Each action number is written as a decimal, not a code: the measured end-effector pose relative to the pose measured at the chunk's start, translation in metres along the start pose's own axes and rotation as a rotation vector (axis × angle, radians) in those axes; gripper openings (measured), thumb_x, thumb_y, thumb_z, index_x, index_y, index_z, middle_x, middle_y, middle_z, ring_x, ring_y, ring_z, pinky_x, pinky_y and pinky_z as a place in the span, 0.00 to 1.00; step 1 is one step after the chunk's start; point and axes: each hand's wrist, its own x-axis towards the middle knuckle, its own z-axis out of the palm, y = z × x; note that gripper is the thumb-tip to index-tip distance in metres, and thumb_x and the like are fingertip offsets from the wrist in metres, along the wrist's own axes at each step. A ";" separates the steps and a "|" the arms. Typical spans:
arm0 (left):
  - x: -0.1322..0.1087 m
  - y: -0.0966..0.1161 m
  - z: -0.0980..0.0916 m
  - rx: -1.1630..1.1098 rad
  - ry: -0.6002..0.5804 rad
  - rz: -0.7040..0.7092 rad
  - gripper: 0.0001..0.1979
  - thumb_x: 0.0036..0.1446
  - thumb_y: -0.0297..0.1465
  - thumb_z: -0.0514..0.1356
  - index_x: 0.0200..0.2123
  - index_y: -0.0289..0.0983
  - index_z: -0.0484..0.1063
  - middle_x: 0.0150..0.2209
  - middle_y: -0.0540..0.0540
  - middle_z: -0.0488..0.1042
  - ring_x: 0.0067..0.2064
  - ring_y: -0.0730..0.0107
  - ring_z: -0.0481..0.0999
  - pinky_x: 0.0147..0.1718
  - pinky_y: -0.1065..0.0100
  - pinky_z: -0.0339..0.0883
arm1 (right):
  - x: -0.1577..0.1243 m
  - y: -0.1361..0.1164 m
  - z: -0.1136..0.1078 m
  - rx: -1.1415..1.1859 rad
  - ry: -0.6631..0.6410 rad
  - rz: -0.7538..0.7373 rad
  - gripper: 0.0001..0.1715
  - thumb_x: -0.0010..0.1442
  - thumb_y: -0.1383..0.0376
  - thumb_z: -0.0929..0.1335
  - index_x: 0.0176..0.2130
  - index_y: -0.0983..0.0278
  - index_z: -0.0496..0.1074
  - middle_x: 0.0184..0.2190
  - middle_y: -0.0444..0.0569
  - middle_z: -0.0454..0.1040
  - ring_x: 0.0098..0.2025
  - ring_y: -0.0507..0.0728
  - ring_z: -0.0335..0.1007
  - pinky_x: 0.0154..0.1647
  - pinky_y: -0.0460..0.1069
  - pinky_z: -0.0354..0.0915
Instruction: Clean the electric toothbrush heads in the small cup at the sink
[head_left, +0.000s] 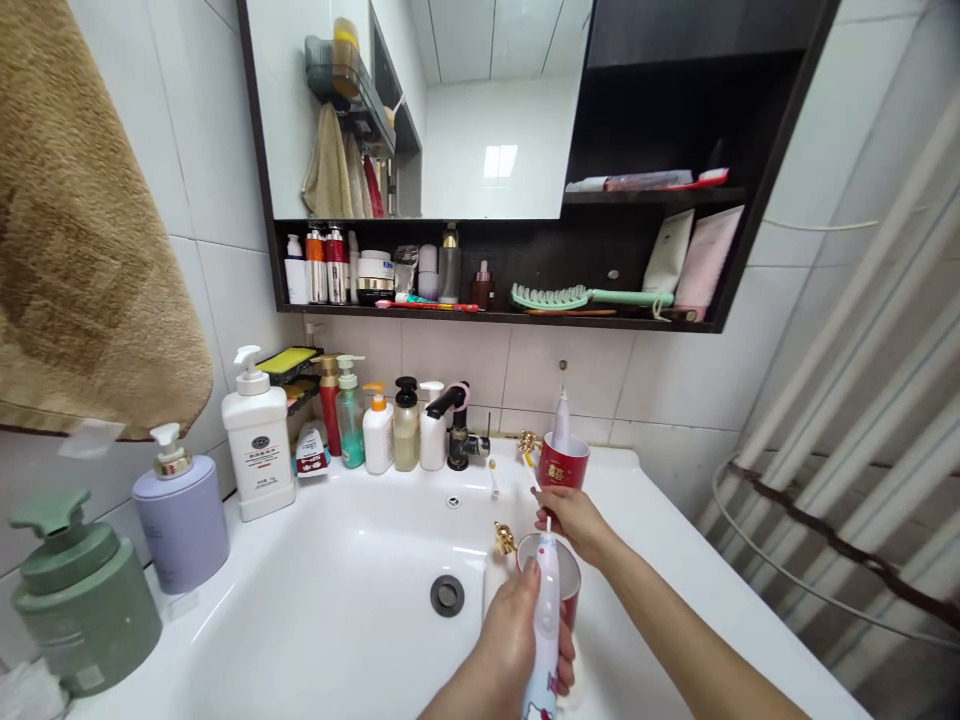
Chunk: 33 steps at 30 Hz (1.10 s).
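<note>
My left hand (pixel 517 625) is wrapped around a white electric toothbrush handle (pixel 547 600) with cartoon prints, its bare metal shaft pointing up. My right hand (pixel 568 515) pinches a small toothbrush head (pixel 529 468) with yellowish bristles, just above and beyond that shaft and apart from it. Behind my left hand stands a red cup (pixel 571 590) with a gold handle, partly hidden. Beyond my right hand a second red cup (pixel 576 462) holds a lilac electric toothbrush handle (pixel 561 420). Another small brush head (pixel 493 480) lies on the sink's back rim.
The white sink (pixel 337 590) has a dark drain (pixel 448 595) and a black faucet (pixel 456 430). Pump bottles (pixel 379 435) line its back and left edges. A mirrored cabinet (pixel 487 318) hangs above. White radiator pipes (pixel 847 400) stand at the right, a brown towel (pixel 90 230) at the left.
</note>
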 end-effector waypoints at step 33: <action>-0.012 -0.023 0.010 0.070 -0.095 -0.085 0.26 0.39 0.52 0.40 0.22 0.33 0.59 0.10 0.52 0.61 0.09 0.79 0.57 0.09 0.76 0.46 | -0.079 -0.002 -0.027 0.695 -0.159 0.010 0.15 0.41 0.59 0.65 0.17 0.65 0.55 0.10 0.36 0.55 0.13 0.43 0.49 0.16 0.41 0.50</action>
